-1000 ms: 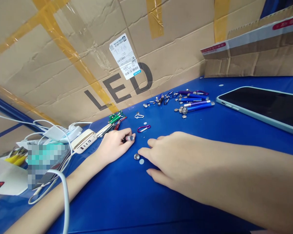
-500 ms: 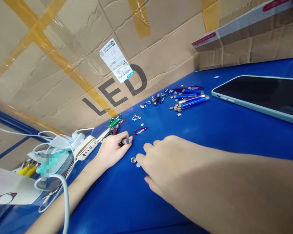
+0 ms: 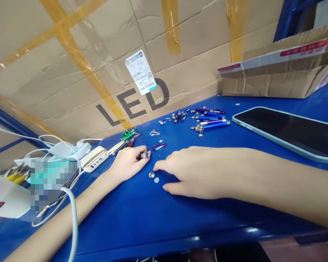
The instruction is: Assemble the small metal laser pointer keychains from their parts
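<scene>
Your left hand (image 3: 129, 162) curls its fingers round a dark metal-tipped tube (image 3: 145, 155).
Your right hand (image 3: 192, 173), thumb and index finger parted on nothing, is just beside a button-like silver disc (image 3: 151, 175) on the blue surface (image 3: 142, 218); a purple carabiner (image 3: 155, 147) lies beyond.

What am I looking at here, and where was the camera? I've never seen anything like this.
There is no machine: these are a person's two bare hands, seen by a camera worn on the head, looking forward and down. The left hand holds a dark tube with a shiny end. The right hand seems to hold nothing; its index fingertip is near a small round metal piece. On the blue table lie a purple clip, blue tubes and a phone.
</scene>
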`<state>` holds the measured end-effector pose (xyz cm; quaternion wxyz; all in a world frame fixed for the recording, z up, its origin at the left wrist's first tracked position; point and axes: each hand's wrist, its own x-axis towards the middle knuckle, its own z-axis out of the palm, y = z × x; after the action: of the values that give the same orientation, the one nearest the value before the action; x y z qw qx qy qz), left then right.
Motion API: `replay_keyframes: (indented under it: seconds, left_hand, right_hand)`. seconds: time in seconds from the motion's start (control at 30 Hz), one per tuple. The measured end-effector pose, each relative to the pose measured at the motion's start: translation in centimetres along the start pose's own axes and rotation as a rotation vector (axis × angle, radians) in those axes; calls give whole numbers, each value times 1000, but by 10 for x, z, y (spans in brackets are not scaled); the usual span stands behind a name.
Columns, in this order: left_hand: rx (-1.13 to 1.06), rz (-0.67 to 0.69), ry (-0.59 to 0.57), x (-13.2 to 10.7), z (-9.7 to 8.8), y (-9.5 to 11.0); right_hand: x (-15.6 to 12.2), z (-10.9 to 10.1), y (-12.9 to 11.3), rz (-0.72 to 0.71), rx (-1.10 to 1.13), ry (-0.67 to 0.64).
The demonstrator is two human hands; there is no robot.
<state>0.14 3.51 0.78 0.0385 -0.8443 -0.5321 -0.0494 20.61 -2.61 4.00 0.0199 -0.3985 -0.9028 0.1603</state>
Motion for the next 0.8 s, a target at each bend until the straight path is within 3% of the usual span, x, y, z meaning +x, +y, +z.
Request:
replay_keyframes:
  seconds: [0.1,0.27,0.8]
  left_hand:
    - [3,4,-6,-1,0,0]
    - [20,11,3,-2,0,0]
    - [38,23,9,-2,0,-1]
  right_hand:
    - [4,-5,0,-24,-56,-53]
    - [11,0,7,-81,-29,-7]
    - [11,0,3,-52,-41,-9]
